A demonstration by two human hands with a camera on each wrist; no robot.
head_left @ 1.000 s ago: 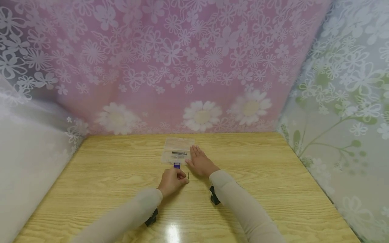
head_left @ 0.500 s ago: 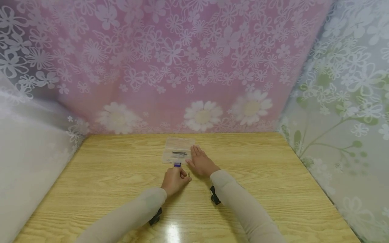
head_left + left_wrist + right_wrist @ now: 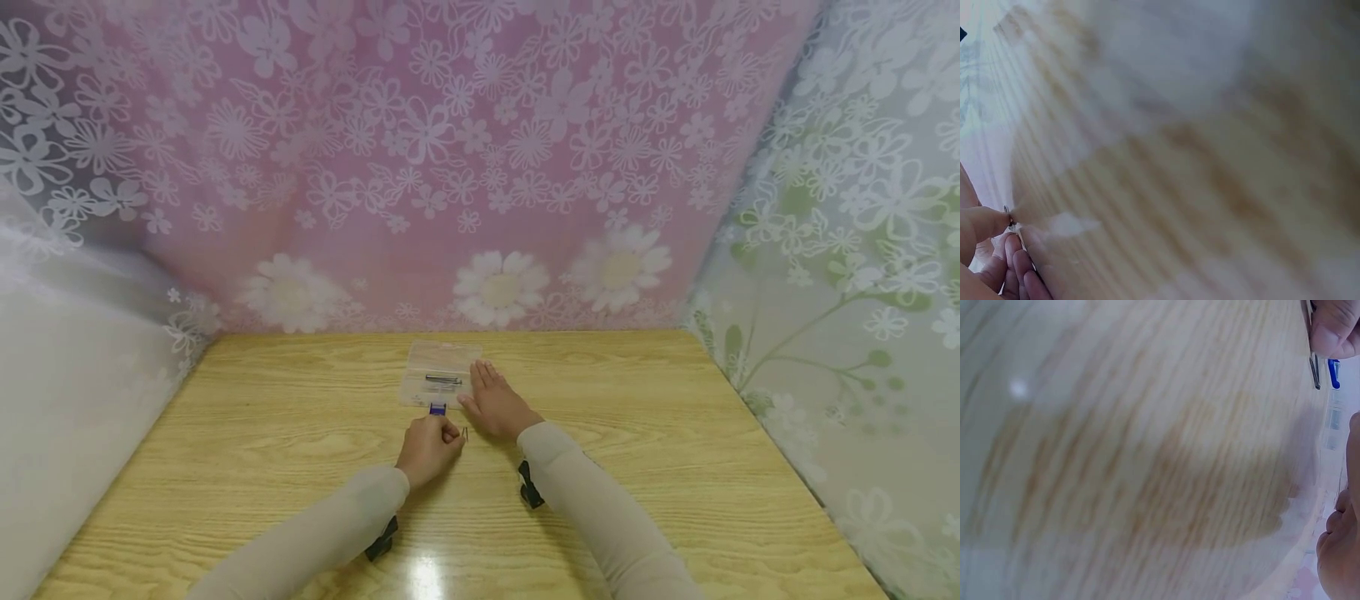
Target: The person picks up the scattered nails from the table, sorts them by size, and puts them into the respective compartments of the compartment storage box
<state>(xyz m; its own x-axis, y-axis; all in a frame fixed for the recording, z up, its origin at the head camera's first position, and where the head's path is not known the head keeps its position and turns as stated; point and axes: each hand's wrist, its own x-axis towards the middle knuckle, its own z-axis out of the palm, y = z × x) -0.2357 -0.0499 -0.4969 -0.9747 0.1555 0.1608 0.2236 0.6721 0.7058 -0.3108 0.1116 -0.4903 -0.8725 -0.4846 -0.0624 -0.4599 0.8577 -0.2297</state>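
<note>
In the head view, my left hand (image 3: 430,450) pinches a thin dark metal piece (image 3: 466,434) between thumb and fingers, low over the table. Its end shows as narrow, pin-like prongs (image 3: 1315,372) beneath the thumb in the right wrist view; its exact kind is unclear. My right hand (image 3: 498,404) lies with its fingers straight along the right edge of an open clear plastic box (image 3: 444,354). Several slim metal rods (image 3: 442,379) lie in the box. Just beyond my left knuckles is a small blue clip-like part (image 3: 437,409) at the box's near edge.
A wood-grain table (image 3: 637,467) spreads around both hands. Floral cloth walls stand at the back (image 3: 480,167) and on the right side (image 3: 847,333), and a pale cloth (image 3: 75,375) on the left.
My left hand has shifted slightly right and forward over the second, and its thumb has drawn back a little, showing more of the metal piece. My right hand stays in place.
</note>
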